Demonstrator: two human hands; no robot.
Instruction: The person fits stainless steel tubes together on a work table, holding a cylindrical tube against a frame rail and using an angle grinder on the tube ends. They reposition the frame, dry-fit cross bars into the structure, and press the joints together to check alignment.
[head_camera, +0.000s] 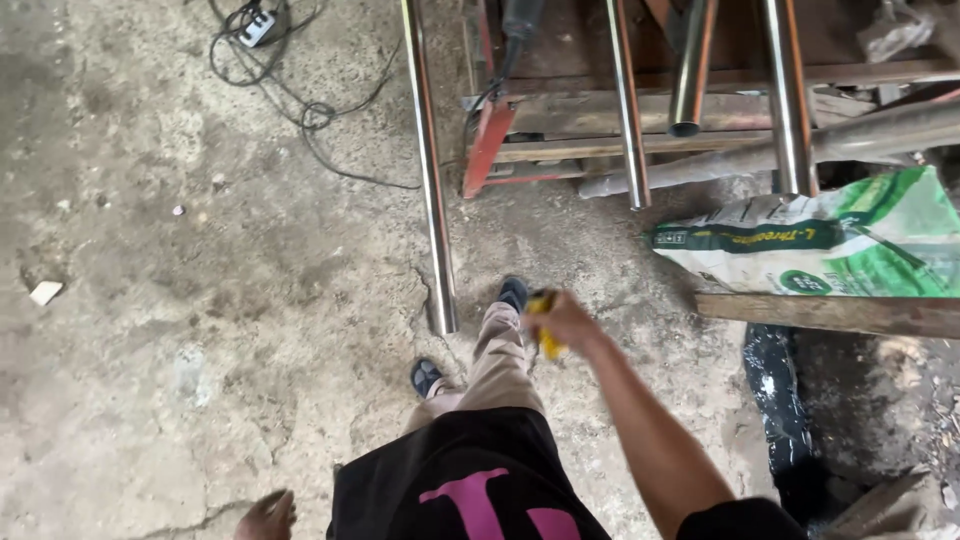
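Yellow object (545, 330): small and blurred, clenched in the right hand (565, 320), held out over the person's own forward foot; its kind cannot be told
Right hand: closed around the yellow object, arm stretched forward from the lower right
Left hand (268, 515): low at the bottom edge, beside the black shirt, nothing visible in it; fingers cannot be made out
Nearest steel pipe (432, 180): shiny, lying on the concrete floor (180, 300), long axis running away from the person, its near end just left of the right hand
Nearer hand: the right, by far
Other pipes (628, 110): several polished ones resting on a red metal frame (488, 150) ahead
Sack (820, 245): white and green, printed, lying on its side at right, on a wooden plank (830, 313)
Cable (300, 110): black, loose on the floor at upper left
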